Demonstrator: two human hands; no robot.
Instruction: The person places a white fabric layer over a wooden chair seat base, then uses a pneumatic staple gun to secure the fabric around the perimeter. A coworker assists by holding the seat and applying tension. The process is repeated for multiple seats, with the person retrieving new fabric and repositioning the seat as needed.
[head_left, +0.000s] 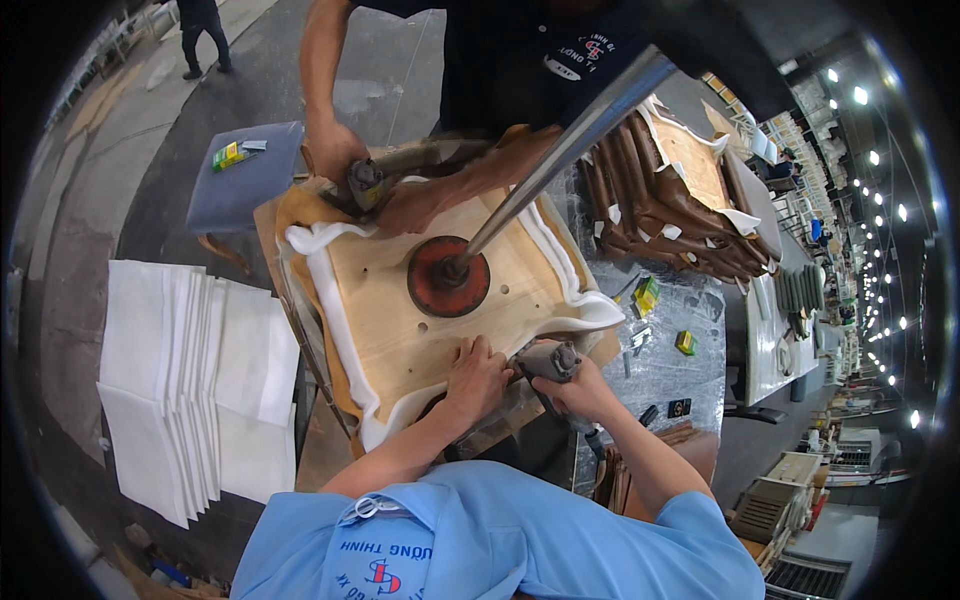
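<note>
A wooden seat panel (pixel 385 345) lies underside up in front of me, white padding (pixel 335 330) and a tan cover (pixel 303 207) folded around its edges. A red round press pad (pixel 425 290) on a metal rod (pixel 570 150) bears down on its middle. My left hand (pixel 475 383) grips the cover along the near edge, its fingers bent over onto the wood. Just right of it, my right hand (pixel 582 390) is wrapped round a grey staple gun (pixel 547 362), nose at the same edge. Across the panel, a co-worker's hands (pixel 335 150) work the far edge with another staple gun (pixel 366 183).
White padding sheets (pixel 200 370) are stacked at left, near a blue-grey padded seat (pixel 245 180) with a small box on it. Brown upholstered seats (pixel 660 190) are piled at right. Small yellow-green boxes (pixel 646 294) lie on the plastic-covered table (pixel 690 385).
</note>
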